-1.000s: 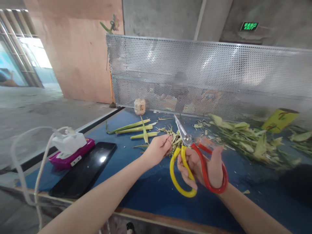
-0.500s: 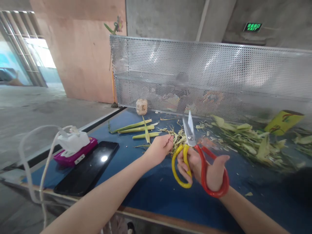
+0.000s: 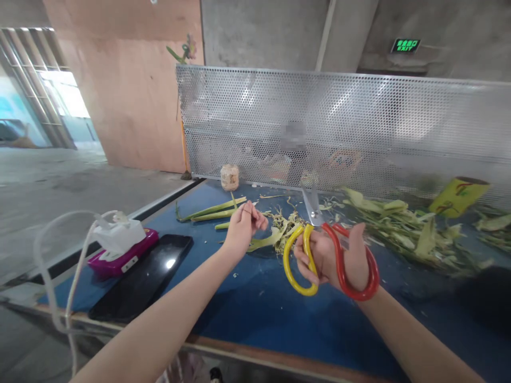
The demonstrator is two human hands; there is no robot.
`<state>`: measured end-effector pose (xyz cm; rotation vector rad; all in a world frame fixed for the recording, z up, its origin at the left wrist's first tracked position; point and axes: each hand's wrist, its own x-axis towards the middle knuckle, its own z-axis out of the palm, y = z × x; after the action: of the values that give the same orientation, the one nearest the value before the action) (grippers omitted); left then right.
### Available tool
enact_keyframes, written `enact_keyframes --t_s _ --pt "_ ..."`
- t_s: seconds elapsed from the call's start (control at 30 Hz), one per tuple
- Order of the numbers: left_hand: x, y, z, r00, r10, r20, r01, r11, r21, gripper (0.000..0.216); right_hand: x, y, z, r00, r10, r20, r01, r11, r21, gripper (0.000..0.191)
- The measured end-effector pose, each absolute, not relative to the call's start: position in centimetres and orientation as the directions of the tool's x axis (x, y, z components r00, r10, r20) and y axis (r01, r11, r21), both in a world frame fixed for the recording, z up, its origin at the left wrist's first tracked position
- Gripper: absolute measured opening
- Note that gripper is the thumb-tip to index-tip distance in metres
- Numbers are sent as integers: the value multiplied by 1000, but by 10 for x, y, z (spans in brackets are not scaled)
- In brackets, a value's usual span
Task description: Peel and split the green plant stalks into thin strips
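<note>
My right hand (image 3: pixel 325 255) has its fingers in the handles of a pair of scissors (image 3: pixel 313 213), one yellow, one red. The blades point up and away over the table; their tips are faint against the mesh. My left hand (image 3: pixel 243 229) is raised with its fingers curled together by the long green stalks (image 3: pixel 217 214); anything between the fingertips is hidden. A narrow leaf tip shows just behind those fingers. Between my hands lies a pile of pale roots and trimmings (image 3: pixel 285 229), with a broad light-green leaf piece (image 3: pixel 263 242) at its left side.
A perforated metal screen (image 3: pixel 339 127) borders the blue table (image 3: pixel 247 314) at the back. A whitish jar (image 3: pixel 230 177) stands before it. Leafy scraps (image 3: pixel 407 223) and a yellow tube (image 3: pixel 459 197) lie right. Left are a black phone (image 3: pixel 143 276) and a purple power strip (image 3: pixel 123 260) with cords.
My left hand has moved left from the root pile to the green stalks, and a light-green leaf piece now shows on the pile's left side. The scissors stay in my right hand.
</note>
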<state>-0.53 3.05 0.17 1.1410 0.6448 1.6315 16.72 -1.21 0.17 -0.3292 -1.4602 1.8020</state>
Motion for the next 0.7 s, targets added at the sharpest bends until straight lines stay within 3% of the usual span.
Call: enact_keyframes --t_s 0.2,0.47,0.6,0.7 --pt "-12 31 14 -119 914 387 -560 -384 734 38 166 -10 -10 -722 660 205 -363 -110 -925 84" --pt "-8 25 15 83 958 275 -565 -182 805 37 166 -8 -9 -577 779 244 -427 -33 -904 73" --pt "-6 29 7 105 934 342 -425 -269 864 33 168 -6 -5 -484 819 310 -473 54 -880 67" --pt "-10 35 1 66 915 398 -41 -396 917 33 172 -3 -1 -398 853 339 -490 114 -864 63"
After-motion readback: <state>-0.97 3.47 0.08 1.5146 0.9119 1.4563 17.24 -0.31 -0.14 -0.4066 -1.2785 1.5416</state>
